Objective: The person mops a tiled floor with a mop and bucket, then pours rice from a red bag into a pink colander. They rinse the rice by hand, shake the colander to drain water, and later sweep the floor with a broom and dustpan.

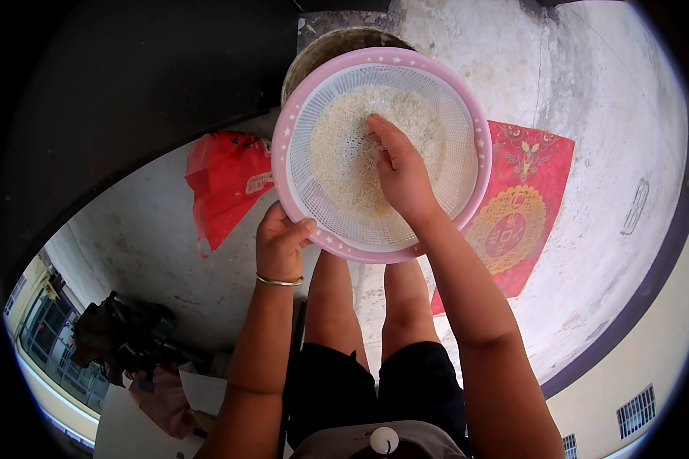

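Observation:
My left hand (280, 241) grips the near left rim of a round pink-rimmed basin with a white mesh strainer (452, 130) inside, held up in front of me. White rice (337, 153) lies in the strainer. Inside the strainer, my right hand (400, 172) has its fingers stretched out and resting in the rice. A thin metal bangle (279, 281) circles my left wrist.
A brown round pot (321, 50) shows just behind the basin. On the concrete floor lie a red plastic bag (226, 183) on the left and a red and gold patterned sheet (524, 206) on the right. My bare knees (367, 306) are below the basin. A dark clutter (126, 336) sits lower left.

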{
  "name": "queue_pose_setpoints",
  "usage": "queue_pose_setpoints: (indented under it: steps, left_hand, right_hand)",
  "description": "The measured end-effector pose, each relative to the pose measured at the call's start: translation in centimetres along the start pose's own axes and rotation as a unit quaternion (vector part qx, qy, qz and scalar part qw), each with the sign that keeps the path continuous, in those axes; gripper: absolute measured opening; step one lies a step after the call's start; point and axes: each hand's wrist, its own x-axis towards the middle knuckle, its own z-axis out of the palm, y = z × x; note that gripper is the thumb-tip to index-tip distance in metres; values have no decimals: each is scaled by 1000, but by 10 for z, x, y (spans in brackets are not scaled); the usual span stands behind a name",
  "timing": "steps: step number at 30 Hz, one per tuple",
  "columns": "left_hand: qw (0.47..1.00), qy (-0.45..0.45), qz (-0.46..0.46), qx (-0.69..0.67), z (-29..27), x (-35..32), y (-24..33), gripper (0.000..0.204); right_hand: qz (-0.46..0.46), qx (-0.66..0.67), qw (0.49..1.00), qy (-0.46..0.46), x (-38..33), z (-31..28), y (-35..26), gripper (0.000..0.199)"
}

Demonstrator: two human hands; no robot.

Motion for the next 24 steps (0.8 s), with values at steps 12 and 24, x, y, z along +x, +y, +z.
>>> queue_pose_setpoints:
  steps: [12,24]
  left_hand:
    - [1000,16,3,-10,1,2,-5,36]
    - [1000,25,9,-5,-2,1,-6,38]
  right_hand:
    - [-70,-136,987,-55,-31,-3,-6,43]
    - [42,-140,985,-88,-31,-30,3,32]
